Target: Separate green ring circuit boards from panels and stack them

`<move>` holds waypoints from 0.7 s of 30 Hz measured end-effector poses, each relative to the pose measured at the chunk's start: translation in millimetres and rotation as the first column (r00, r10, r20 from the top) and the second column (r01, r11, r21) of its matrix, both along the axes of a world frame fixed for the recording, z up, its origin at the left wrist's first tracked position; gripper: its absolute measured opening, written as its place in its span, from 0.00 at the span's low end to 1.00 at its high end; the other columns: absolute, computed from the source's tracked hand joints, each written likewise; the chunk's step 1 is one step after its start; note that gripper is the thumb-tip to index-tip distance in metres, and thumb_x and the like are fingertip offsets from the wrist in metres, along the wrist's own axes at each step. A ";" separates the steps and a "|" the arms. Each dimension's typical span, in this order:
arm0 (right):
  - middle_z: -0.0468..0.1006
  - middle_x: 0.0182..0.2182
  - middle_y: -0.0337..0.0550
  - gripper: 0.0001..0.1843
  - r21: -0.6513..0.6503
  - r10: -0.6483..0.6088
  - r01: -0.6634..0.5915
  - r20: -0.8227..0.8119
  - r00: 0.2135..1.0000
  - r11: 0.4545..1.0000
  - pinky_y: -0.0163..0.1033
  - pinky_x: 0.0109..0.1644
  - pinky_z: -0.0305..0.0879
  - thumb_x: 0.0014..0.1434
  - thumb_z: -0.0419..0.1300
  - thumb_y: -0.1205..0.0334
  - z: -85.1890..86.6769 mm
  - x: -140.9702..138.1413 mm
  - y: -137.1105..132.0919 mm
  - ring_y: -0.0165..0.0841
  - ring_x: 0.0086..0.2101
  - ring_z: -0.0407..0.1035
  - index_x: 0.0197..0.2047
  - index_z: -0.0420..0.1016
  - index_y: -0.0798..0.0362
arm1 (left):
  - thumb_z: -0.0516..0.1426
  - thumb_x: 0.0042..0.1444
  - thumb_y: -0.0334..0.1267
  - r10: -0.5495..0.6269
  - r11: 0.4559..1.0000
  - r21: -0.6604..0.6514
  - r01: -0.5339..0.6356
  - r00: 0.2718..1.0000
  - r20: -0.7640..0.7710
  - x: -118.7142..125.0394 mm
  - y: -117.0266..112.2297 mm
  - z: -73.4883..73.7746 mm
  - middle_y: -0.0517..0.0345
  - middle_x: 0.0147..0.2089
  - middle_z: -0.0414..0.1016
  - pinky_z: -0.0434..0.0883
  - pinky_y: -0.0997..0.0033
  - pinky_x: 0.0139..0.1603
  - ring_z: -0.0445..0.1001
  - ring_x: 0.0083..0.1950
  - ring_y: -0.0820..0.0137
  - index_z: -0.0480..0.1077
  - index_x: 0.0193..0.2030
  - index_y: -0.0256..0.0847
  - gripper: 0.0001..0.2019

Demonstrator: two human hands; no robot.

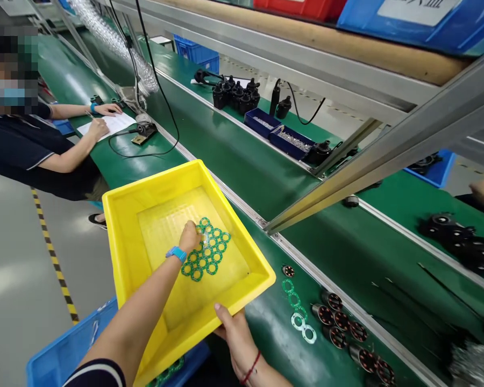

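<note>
A yellow plastic tray (145,190) is tilted over the front of the bench. My right hand (236,336), with a red string at the wrist, grips its near rim, thumb over the edge and fingers underneath. From the lower left my left arm reaches into the tray. My left hand (189,236), wearing a blue wristband, is closed at the edge of a panel of joined green ring-shaped circuit boards (212,251); its fingertips are partly hidden. Part of the tray's floor shows around the panel.
Green rings (293,299), white rings (308,334) and several copper-wound motor parts (341,321) lie on the green bench (262,306). A slanted metal post (326,188) rises to the right. A blue bin (64,344) stands below the tray. A person (44,145) writes at left.
</note>
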State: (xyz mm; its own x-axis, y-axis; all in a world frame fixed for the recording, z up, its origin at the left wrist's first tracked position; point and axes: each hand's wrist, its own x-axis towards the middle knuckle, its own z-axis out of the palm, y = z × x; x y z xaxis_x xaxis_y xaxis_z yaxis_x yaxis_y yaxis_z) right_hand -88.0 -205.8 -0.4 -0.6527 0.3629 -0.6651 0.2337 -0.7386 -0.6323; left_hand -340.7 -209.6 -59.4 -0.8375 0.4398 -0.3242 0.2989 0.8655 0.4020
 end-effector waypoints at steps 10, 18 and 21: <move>0.74 0.44 0.45 0.36 -0.106 -0.020 0.030 0.095 0.995 0.994 0.43 0.42 0.71 0.43 0.66 0.48 9.9 -8.0 -4.0 0.36 0.39 0.72 0.48 0.52 0.51 | 0.54 0.57 0.44 -0.103 0.985 0.132 0.108 0.994 -0.044 4.4 -66.2 71.6 0.47 0.60 0.61 0.61 0.67 0.58 0.62 0.60 0.61 0.63 0.55 0.35 0.21; 0.71 0.28 0.33 0.27 -0.044 -0.027 0.033 0.135 0.990 0.998 0.39 0.37 0.70 0.41 0.61 0.56 6.1 -18.4 -1.3 0.30 0.29 0.69 0.43 0.55 0.51 | 0.56 0.55 0.41 0.164 0.984 0.047 -0.170 0.980 0.117 -10.7 -53.1 46.2 0.34 0.55 0.66 0.64 0.63 0.53 0.66 0.56 0.53 0.66 0.51 0.25 0.21; 0.71 0.28 0.33 0.27 -0.015 -0.033 0.036 0.146 0.989 0.999 0.38 0.35 0.70 0.42 0.61 0.55 4.4 -19.6 -2.2 0.30 0.30 0.69 0.43 0.55 0.51 | 0.58 0.53 0.40 0.279 0.960 -0.009 -0.279 0.959 0.047 -2.9 -17.2 14.7 0.26 0.59 0.58 0.59 0.54 0.58 0.57 0.62 0.44 0.61 0.55 0.21 0.28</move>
